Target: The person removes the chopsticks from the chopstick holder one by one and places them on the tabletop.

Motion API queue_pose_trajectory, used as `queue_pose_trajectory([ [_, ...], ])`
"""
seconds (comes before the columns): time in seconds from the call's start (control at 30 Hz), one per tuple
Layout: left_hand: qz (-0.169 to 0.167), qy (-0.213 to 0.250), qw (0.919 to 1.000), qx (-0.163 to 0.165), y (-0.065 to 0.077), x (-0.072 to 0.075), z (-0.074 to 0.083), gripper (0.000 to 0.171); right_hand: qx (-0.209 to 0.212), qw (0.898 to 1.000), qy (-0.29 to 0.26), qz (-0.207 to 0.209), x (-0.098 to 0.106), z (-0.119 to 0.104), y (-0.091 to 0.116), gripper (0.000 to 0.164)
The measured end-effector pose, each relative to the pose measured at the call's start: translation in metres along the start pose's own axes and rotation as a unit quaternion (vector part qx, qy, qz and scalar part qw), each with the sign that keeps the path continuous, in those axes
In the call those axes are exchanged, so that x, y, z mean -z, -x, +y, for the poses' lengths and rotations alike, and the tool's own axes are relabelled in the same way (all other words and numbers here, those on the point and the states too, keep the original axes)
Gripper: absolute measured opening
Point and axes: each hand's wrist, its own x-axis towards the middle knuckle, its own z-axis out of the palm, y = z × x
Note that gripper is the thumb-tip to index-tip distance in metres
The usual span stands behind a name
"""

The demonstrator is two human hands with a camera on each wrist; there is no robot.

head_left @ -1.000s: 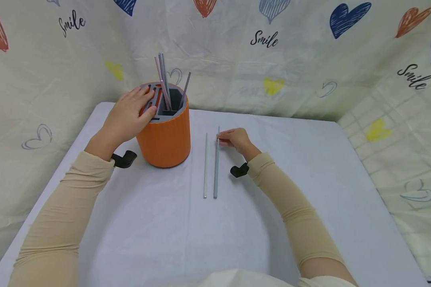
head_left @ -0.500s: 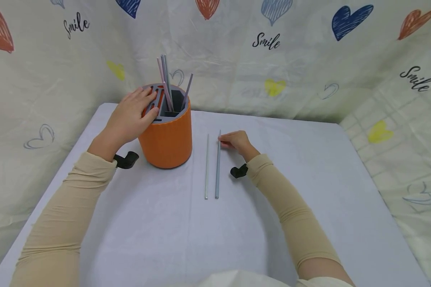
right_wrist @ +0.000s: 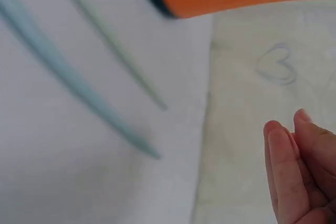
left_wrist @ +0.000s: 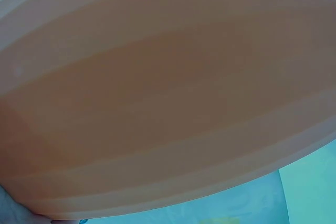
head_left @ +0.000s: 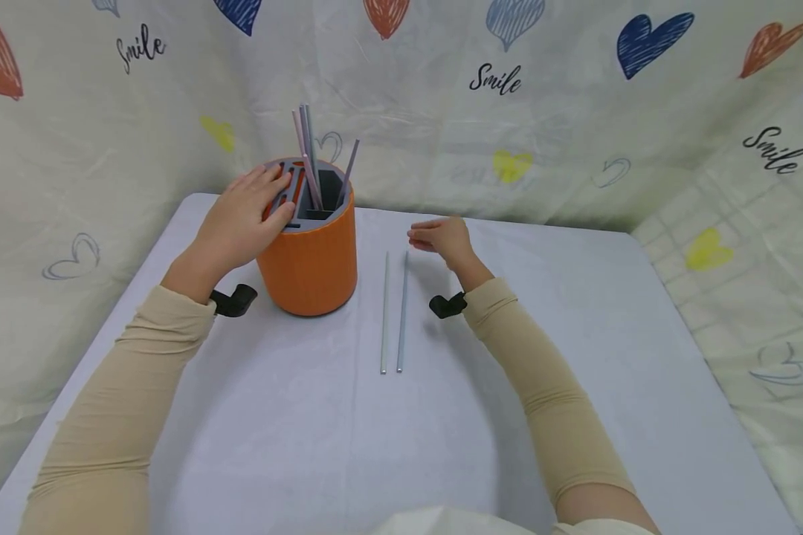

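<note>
Pale green stick (head_left: pixel 385 312) and blue stick (head_left: pixel 403 312) lie side by side, apart, on tabletop (head_left: pixel 575 357). Left hand (head_left: pixel 241 212) rests atop orange holder (head_left: pixel 311 271), fingers outstretched; leaning rods (head_left: pixel 313 182) inside. Right hand (head_left: pixel 447 238) near blue stick's far end, fingers fairly straight, holding nothing.

A heart-printed backdrop (head_left: pixel 428 126), apparently fabric, surrounds a white table (head_left: pixel 274 416).

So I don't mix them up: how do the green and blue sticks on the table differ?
The green stick is pale green, the blue stick pale blue. The green stick lies nearer the orange pot; the blue stick, nearer the right hand. Both are long, thin and lie apart on the table.
</note>
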Motion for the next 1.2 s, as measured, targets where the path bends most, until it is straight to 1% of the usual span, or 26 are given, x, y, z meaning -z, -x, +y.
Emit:
queue_pose_trajectory([
  [0.07,0.000,-0.001,1.0000,0.000,0.001,0.001,-0.001,0.062,0.026,0.999,-0.017,-0.009,-0.003,-0.023,0.010,0.035],
  [0.2,0.003,-0.002,1.0000,0.001,0.002,0.002,-0.001,0.062,0.086,0.996,-0.021,-0.032,-0.012,-0.068,0.033,0.035],
  [0.27,0.004,0.000,1.0000,0.000,0.003,0.003,-0.001,0.062,0.112,0.993,-0.022,-0.044,-0.019,-0.085,0.042,0.036],
  [0.33,0.005,0.001,1.0000,0.000,0.003,0.003,0.000,0.062,0.131,0.989,-0.028,-0.061,-0.026,-0.097,0.049,0.038],
  [0.47,0.008,0.004,1.0000,-0.003,0.002,0.003,0.001,0.061,0.163,0.983,-0.025,-0.083,-0.040,-0.110,0.057,0.041],
  [0.57,0.007,0.006,1.0000,-0.003,0.002,0.002,0.001,0.061,0.186,0.979,-0.015,-0.083,-0.049,-0.112,0.060,0.041],
  [0.67,0.006,0.007,1.0000,-0.002,0.001,0.001,0.001,0.062,0.202,0.976,-0.015,-0.078,-0.058,-0.112,0.060,0.037],
  [0.87,0.008,0.007,0.9999,-0.003,0.000,-0.001,0.001,0.061,0.221,0.971,-0.058,-0.069,-0.068,-0.114,0.060,0.025],
  [0.97,0.005,0.006,1.0000,-0.004,0.000,-0.002,0.001,0.061,0.247,0.963,-0.085,-0.061,-0.066,-0.124,0.066,0.024],
  [1.1,0.002,0.009,1.0000,-0.003,0.000,-0.001,0.001,0.061,0.303,0.945,-0.116,-0.050,-0.059,-0.148,0.082,0.025],
  [1.2,0.003,0.011,0.9999,-0.004,0.000,0.000,0.001,0.061,0.334,0.933,-0.130,-0.044,-0.051,-0.167,0.095,0.024],
])
